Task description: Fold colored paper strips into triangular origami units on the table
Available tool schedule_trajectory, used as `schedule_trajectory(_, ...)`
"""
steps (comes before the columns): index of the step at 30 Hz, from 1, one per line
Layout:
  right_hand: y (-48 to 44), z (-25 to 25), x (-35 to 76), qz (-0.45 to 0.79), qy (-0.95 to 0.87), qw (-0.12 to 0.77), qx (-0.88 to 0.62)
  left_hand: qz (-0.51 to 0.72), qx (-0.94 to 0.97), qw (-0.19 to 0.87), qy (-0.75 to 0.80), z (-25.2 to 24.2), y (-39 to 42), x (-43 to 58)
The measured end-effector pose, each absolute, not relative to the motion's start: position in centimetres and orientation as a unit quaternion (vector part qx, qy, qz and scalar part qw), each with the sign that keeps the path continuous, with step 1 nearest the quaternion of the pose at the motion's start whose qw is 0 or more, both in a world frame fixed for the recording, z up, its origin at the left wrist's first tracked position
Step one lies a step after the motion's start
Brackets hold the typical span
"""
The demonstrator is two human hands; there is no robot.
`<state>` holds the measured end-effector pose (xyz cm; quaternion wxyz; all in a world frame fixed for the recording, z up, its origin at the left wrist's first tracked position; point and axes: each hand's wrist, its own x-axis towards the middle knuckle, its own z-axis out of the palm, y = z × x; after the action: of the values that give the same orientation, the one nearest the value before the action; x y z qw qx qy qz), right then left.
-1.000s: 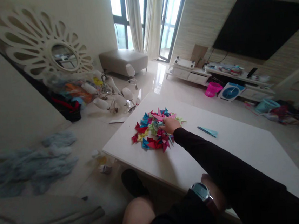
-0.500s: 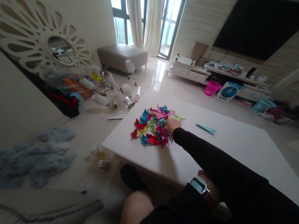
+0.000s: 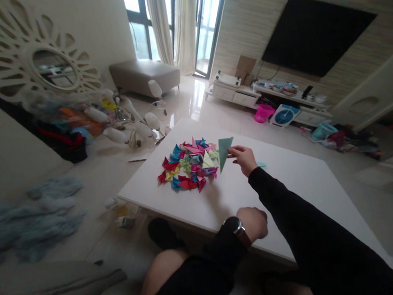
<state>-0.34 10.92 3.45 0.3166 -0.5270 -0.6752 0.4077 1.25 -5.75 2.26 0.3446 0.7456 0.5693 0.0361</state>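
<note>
My right hand is raised just right of a heap of colourful origami pieces on the white table. Its fingertips pinch a pale green folded paper, its pointed end hanging down. Partly hidden behind this hand, a light blue folded paper lies on the tabletop. My left hand, with a watch at the wrist, is over the near edge of the table. Its fingers are curled in, and whatever they may hold is out of sight.
A dismantled chandelier and bagged items lie on the floor beyond the table's left side. Fluffy grey fabric is at far left. A low TV cabinet, pink basket and blue-fronted fan stand along the far wall.
My right hand has come up and right from the heap, now with the pale green folded paper. My left hand has come into clearer view at the table edge. The view has turned rightward.
</note>
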Motion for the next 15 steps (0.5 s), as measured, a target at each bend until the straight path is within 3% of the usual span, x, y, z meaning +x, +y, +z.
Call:
schedule_trajectory(7, 4.6, 1.4, 15.8, 0.474, -0.465, 0.49, -0.564, 0.125, 0.716, 0.256, 0.638, 3.4, -4.3, -0.1)
schedule_trajectory(11, 1.7, -0.4, 19.8, 0.506, -0.388, 0.519, -0.569, 0.246, 0.684, 0.259, 0.635, 2.1, -3.1, 0.8)
schedule_trajectory(15, 1.1, -0.3, 20.1, 0.527, -0.375, 0.53, -0.549, 0.341, 0.657, 0.326, 0.589, 1.1, -1.9, 2.3)
